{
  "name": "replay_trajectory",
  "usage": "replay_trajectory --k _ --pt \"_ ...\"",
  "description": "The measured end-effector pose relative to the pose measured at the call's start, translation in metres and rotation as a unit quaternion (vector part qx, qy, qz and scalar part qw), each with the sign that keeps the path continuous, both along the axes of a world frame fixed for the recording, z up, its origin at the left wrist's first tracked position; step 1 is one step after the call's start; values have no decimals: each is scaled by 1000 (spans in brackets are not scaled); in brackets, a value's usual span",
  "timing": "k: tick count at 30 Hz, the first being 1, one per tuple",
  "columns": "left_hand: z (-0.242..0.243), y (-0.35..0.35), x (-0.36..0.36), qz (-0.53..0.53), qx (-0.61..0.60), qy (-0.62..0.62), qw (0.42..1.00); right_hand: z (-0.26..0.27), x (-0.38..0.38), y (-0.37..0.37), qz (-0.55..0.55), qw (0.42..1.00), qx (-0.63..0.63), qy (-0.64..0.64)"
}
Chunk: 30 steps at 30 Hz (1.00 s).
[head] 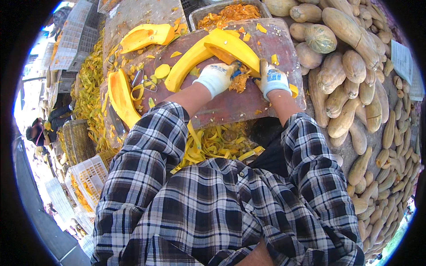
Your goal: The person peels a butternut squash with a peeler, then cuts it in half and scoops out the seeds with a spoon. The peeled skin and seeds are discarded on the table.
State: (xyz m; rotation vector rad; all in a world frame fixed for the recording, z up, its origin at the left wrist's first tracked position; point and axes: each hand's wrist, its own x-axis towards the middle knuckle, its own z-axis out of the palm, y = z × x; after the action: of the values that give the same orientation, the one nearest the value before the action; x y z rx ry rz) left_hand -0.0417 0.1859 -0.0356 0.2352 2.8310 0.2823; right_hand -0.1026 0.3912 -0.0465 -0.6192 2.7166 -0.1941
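Both hands wear white gloves with blue palms. My right hand grips the lower right end of a peeled yellow squash piece, whose hollow orange inside partly shows. My left hand is closed under that piece, at its hollow; whether a tool is in it I cannot tell. Stringy orange pulp lies between the hands. Another long peeled squash piece curves beside my left hand on the reddish board. Farther left lie two hollowed squash halves, one at the top, one lower, and a metal peeler.
A tub of orange pulp stands beyond the board. Unpeeled squashes are heaped at the right. Peel strips lie below the board, with more peelings at the left. Plastic crates and another person are farther left.
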Motion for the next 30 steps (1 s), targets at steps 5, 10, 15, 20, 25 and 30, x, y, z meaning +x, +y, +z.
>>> replay_trajectory --k 5,10,15,20,25,30 --pt "3 19 12 152 134 28 979 5 -2 0 -13 1000 -10 -2" --pt "-24 33 17 213 252 67 941 5 -2 0 -14 1000 1 -18" --pt "-7 28 2 82 59 -11 995 1 -1 -3 -16 1000 6 -14" --pt "35 25 -19 -77 -63 -54 994 -5 1 -2 -3 1000 9 22" --pt "47 33 -10 -48 -83 -81 992 -11 5 -2 3 999 10 50" --pt "46 18 13 45 -42 -62 996 -9 5 -3 -32 998 -7 47"
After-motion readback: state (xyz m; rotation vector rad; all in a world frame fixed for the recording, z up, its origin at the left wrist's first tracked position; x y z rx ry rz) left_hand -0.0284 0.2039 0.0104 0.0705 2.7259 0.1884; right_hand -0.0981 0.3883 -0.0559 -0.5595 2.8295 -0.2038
